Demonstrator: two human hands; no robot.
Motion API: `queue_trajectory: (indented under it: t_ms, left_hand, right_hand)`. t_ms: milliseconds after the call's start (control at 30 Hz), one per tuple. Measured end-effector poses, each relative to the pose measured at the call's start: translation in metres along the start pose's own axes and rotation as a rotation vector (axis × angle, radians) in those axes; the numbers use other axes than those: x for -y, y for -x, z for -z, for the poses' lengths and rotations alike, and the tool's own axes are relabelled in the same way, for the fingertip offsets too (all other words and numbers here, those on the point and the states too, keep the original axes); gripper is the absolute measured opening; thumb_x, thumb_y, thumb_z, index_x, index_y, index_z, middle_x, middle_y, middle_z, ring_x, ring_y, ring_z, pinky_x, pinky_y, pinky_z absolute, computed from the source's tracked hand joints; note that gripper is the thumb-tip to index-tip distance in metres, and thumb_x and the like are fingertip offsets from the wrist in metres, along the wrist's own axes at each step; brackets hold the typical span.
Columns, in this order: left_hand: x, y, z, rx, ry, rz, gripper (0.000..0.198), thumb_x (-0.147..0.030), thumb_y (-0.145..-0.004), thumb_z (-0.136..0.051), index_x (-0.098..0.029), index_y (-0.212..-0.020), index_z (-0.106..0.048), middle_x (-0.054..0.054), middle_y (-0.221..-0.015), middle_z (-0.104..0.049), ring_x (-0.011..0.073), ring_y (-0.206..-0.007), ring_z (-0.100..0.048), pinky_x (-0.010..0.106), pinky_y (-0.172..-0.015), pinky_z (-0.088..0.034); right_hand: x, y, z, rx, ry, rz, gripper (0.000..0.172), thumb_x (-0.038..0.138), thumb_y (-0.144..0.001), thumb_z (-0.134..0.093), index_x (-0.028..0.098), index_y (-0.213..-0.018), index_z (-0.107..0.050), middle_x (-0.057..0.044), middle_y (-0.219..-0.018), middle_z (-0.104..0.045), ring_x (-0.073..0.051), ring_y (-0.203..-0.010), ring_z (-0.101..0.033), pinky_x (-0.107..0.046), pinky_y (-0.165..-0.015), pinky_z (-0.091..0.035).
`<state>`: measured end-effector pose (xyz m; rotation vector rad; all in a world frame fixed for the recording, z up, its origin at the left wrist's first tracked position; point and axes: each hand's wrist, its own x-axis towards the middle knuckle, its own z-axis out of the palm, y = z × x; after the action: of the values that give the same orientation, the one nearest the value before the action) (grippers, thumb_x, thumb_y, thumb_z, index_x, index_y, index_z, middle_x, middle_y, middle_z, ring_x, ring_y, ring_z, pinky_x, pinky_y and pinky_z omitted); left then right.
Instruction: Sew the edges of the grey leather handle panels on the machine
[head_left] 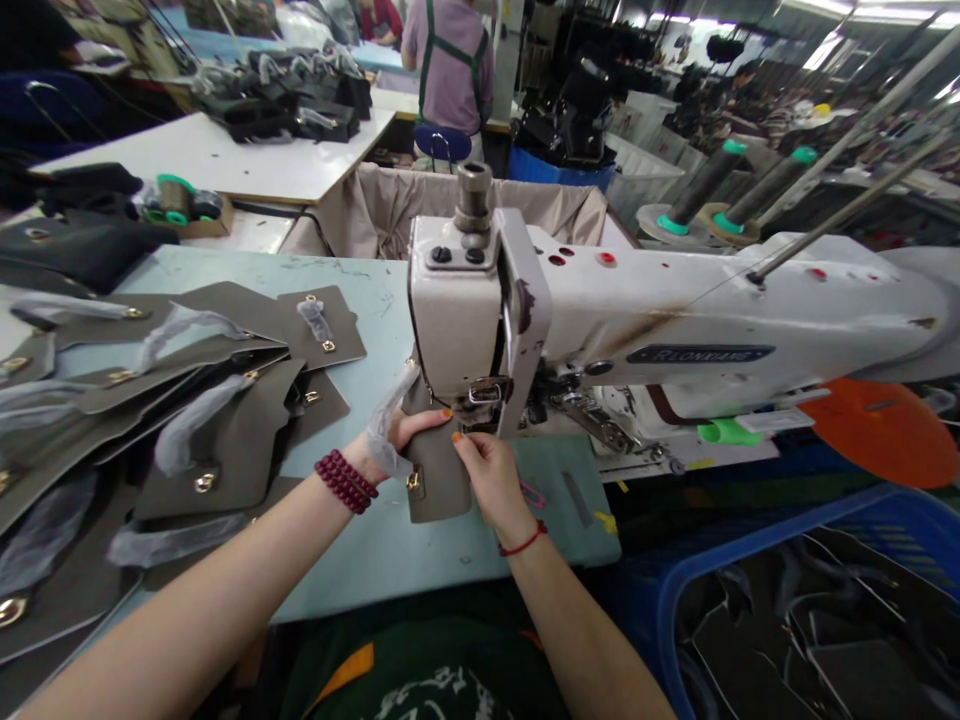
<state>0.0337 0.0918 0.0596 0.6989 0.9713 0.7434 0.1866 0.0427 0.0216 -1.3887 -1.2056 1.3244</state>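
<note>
A grey-brown bag panel [439,472] lies under the head of a white sewing machine [457,310]. Its handle [386,420], wrapped in clear plastic, has gold-coloured fittings and loops over my left hand [397,432]. That hand grips the panel's left part, thumb stretched towards the needle area, other fingers mostly hidden. My right hand [491,475] pinches the panel's right edge between thumb and fingers, close to the presser foot. The needle itself is hidden behind the machine head.
Similar panels [217,440] with wrapped handles are heaped on the pale blue table [345,570] at left. A blue basket [667,600] at lower right holds more pieces. Thread cones [701,190] stand behind the machine. A person [454,70] stands farther back.
</note>
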Motion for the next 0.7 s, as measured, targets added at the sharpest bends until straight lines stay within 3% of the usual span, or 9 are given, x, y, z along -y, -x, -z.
queue_trajectory:
  t_ms: [300, 700]
  left_hand:
    - [-0.003, -0.005, 0.002, -0.035, 0.056, 0.000, 0.050, -0.020, -0.070, -0.076, -0.024, -0.118, -0.063, 0.009, -0.113, -0.069, 0.0294, -0.104, -0.066, 0.038, -0.085, -0.054]
    - [0.003, -0.010, 0.003, -0.059, 0.120, -0.023, 0.055, -0.025, -0.059, -0.084, -0.019, -0.111, -0.068, 0.015, -0.104, -0.071, 0.0353, -0.091, -0.068, 0.044, -0.075, -0.055]
  right_hand:
    - [0.005, -0.002, -0.001, -0.032, 0.069, -0.006, 0.043, 0.050, -0.084, -0.049, 0.012, -0.066, -0.061, -0.002, -0.058, -0.051, -0.012, -0.058, -0.043, -0.021, -0.050, -0.031]
    - [0.007, -0.002, 0.000, -0.027, 0.101, 0.031, 0.044, 0.049, -0.084, -0.050, 0.012, -0.063, -0.060, 0.000, -0.057, -0.050, -0.010, -0.056, -0.042, -0.020, -0.049, -0.029]
